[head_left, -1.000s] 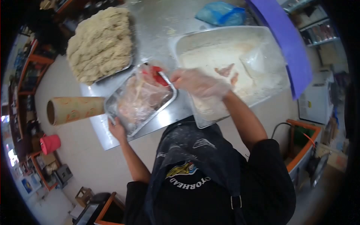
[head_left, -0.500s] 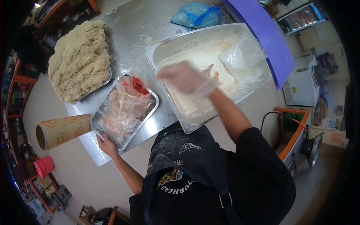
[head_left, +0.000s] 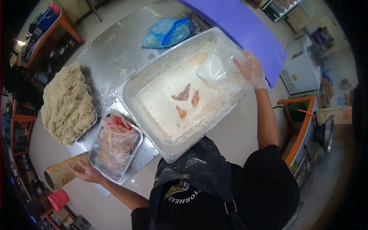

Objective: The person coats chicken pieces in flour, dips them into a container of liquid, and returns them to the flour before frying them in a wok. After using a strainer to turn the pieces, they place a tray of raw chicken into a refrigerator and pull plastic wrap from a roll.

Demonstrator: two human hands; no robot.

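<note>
Three meat pieces; right hand apparently touches tub.

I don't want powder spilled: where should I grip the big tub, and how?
Probably grip the tub by the rim of both short ends, coming from outside: it is long, open-topped and holds loose powder. The right hand is at one; the metal tray lies beside the other.

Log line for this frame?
left hand: bare, open, by roll | right hand: gloved, at edge of tub | tub: white powder, three meat pieces
</note>
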